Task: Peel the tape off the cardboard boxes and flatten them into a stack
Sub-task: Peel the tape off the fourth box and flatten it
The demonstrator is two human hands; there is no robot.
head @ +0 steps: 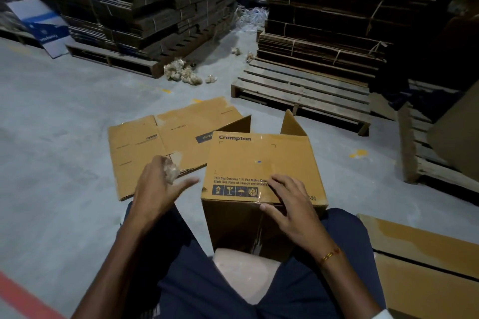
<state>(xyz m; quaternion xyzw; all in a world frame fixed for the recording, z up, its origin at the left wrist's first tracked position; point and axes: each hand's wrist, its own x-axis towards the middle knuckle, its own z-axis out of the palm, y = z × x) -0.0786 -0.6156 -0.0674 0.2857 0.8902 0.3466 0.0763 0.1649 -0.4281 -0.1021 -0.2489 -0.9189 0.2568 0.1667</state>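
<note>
A brown Crompton cardboard box (256, 163) stands on the floor between my knees, its far flaps open. My right hand (287, 202) rests on the box's near top edge, fingers spread over the printed panel, thumb on the front face. My left hand (158, 186) hovers left of the box and holds a crumpled wad of clear tape (169, 169) with its curled fingers while the index finger points out. A flattened box (160, 142) lies on the floor just behind my left hand.
Wooden pallets (300, 90) with tall bundles of flattened cartons (155, 5) stand ahead. Balls of used tape (181, 72) litter the floor by the left pallet. More flat cardboard (425, 261) lies at my right. A pallet (420, 153) leans at far right.
</note>
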